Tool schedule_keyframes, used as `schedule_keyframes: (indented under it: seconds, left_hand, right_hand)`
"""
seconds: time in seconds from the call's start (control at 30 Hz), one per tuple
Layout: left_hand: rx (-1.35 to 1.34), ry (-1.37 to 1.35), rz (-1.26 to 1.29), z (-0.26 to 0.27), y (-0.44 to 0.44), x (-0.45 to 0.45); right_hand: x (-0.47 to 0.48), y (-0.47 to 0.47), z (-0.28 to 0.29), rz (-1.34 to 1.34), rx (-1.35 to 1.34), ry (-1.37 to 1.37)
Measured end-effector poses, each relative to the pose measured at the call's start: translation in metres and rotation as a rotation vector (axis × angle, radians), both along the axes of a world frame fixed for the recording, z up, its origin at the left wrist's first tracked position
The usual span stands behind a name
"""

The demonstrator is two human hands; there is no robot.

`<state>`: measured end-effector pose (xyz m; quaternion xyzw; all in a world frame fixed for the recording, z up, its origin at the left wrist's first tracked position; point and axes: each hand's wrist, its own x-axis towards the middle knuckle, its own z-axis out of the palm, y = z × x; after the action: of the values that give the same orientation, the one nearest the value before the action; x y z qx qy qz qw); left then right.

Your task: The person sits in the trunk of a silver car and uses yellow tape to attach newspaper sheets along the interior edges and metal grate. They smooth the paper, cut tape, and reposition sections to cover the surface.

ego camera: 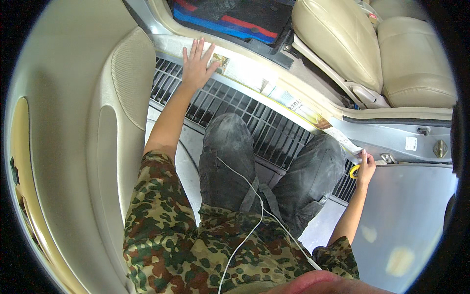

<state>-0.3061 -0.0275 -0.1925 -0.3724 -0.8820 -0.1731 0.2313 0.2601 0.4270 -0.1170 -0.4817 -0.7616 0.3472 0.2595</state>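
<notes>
A strip of newspaper (246, 75) lies along the car's door sill, with yellow masking tape (264, 96) along its near edge. My left hand (198, 68) rests flat on the paper near its left part, fingers spread. At the right end of the strip, my right hand (366, 166) pinches the paper's end between thumb and fingers. A roll of yellow masking tape (354, 171) hangs at that hand, partly hidden behind it; whether the fingers grip the roll too, I cannot tell.
An open car door with a beige inner panel (66, 110) stands at the left. Beyond the sill are a floor mat (235, 18) and beige seats (337, 40). A metal floor grating (220, 99) runs below the sill. At right is a grey-blue door panel (407, 205). A white cable (262, 205) hangs before me.
</notes>
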Motion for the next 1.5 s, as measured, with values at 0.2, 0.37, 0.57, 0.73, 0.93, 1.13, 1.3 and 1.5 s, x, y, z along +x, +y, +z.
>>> schedule_keyframes:
  seconds: [0.2, 0.37, 0.57, 0.73, 0.93, 1.13, 1.3, 1.5]
  left_hand:
    - [0.000, -0.006, 0.096, 0.013, 0.006, -0.021]
    - [0.263, 0.123, 0.026, 0.020, 0.021, 0.021]
    - [0.688, -0.733, -0.247, 0.006, 0.052, 0.191]
    - [0.896, -1.292, -0.773, 0.041, 0.095, 0.294]
    - [0.852, -1.360, -0.929, 0.089, 0.112, 0.307]
    - [0.965, -1.402, -0.646, 0.068, 0.114, 0.299]
    - [1.029, -1.447, -0.449, 0.040, 0.117, 0.285]
    - [1.087, -1.626, -0.323, 0.009, 0.110, 0.251]
  right_hand:
    - [0.004, -0.010, 0.004, 0.046, 0.140, -0.053]
    - [0.015, -0.054, 0.042, -0.030, 0.132, -0.176]
    - [-0.018, -0.113, 0.082, -0.114, -0.254, 0.491]
    - [-0.096, -0.157, 0.088, 0.214, -0.571, 0.655]
    - [-0.153, -0.196, 0.077, 0.284, -0.746, 0.700]
    - [-0.168, -0.215, 0.052, 0.468, -0.521, 0.452]
    - [-0.187, -0.205, 0.042, 0.640, -0.366, 0.226]
    - [-0.243, -0.193, 0.020, 0.892, 0.014, -0.001]
